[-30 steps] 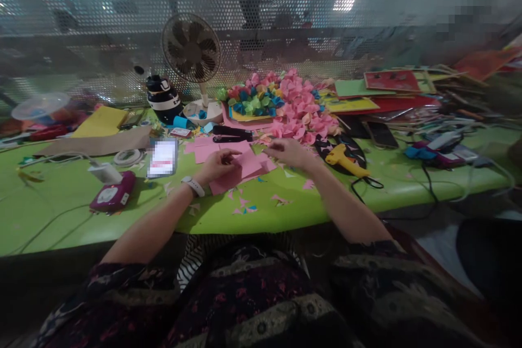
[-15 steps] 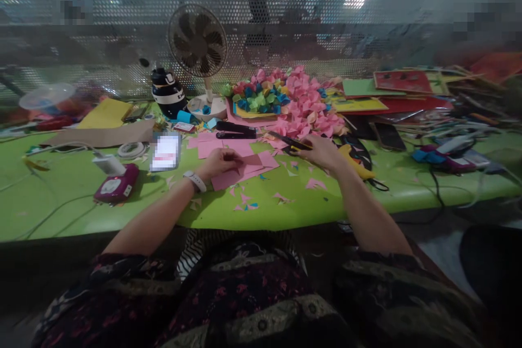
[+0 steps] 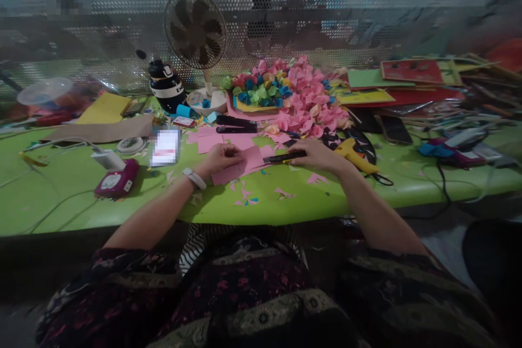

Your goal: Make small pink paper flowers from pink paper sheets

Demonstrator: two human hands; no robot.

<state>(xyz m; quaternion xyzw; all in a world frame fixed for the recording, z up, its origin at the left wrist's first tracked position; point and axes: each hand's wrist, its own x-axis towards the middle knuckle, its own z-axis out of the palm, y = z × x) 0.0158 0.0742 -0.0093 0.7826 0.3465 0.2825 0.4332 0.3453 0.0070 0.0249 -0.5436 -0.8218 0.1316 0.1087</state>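
On the far side, a desk fan point(image 3: 196, 29) stands just right of a dark bottle point(image 3: 167, 102). Near left, a white charger point(image 3: 109, 160) sits against a purple power box point(image 3: 116, 180); right, a yellow glue gun point(image 3: 354, 156) lies nearer than a dark smartphone point(image 3: 395, 130).

Toward twelve o'clock: one left hand point(image 3: 224, 159), one stapler point(image 3: 236, 125), pink sheets point(image 3: 253, 159) too overlapped to count. Toward one: one right hand point(image 3: 313, 154), one black tool point(image 3: 283, 157), one yellow glue gun point(image 3: 354, 155). Toward eleven: one fan point(image 3: 196, 32), one bottle point(image 3: 167, 92), one lit phone point(image 3: 165, 147). Toward ten: one purple power box point(image 3: 118, 182).
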